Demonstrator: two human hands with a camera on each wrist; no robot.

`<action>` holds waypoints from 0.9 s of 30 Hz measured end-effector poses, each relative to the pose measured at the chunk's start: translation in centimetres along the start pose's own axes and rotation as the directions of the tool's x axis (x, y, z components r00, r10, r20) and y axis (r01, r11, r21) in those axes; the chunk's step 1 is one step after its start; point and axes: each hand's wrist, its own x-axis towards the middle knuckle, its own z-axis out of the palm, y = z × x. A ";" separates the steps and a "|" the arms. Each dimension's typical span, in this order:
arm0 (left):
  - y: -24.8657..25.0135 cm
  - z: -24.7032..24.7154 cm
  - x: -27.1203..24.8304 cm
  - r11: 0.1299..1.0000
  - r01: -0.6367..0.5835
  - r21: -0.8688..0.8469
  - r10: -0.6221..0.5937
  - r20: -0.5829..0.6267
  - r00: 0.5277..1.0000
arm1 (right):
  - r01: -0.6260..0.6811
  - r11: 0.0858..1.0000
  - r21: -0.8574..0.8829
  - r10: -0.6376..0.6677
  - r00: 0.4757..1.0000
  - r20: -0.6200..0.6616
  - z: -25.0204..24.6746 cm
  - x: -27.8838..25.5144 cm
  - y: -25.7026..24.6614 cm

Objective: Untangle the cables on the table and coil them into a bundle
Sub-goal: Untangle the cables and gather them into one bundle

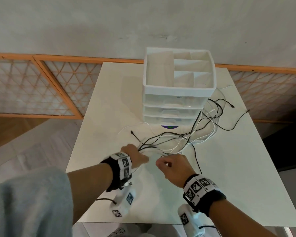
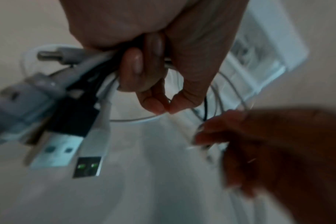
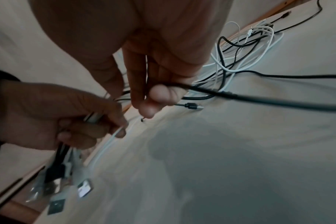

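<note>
The left hand (image 1: 138, 155) clenched a gathered bunch of thin black and white USB cables (image 1: 181, 137) just behind their plugs (image 2: 67, 145), while the right hand's (image 1: 173, 165) fingers (image 3: 159, 97) pinched one black strand close beside it. Beyond the fingers the tangle trailed over the white bench (image 1: 229, 177), looping round the white plastic drawer organiser (image 1: 178, 93), so a hard pull could probably cinch knots or drag that tower. Open bench lay right of the fingers; its near edge sat close beneath the wrists.
</note>
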 end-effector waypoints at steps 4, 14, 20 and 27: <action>3.3 -1.6 -1.4 0.896 -0.006 -0.444 0.040 0.068 0.997 | 0.030 0.998 0.053 -0.029 0.999 -0.021 -0.7 0.3 -1.7; 3.9 -7.1 -3.1 0.880 -0.199 -0.432 0.223 0.005 0.975 | 0.072 0.972 0.224 -0.080 0.996 0.028 -3.6 0.0 -1.1; 4.5 -9.5 -4.7 0.850 -0.358 -0.388 0.378 -0.025 0.925 | 0.208 0.974 0.089 -0.212 0.977 0.034 -6.8 -1.1 -0.8; 7.0 -7.1 -6.8 0.830 -0.482 -0.282 0.524 0.096 0.846 | 0.275 0.955 0.109 -0.272 0.962 -0.035 -7.7 -1.0 -4.9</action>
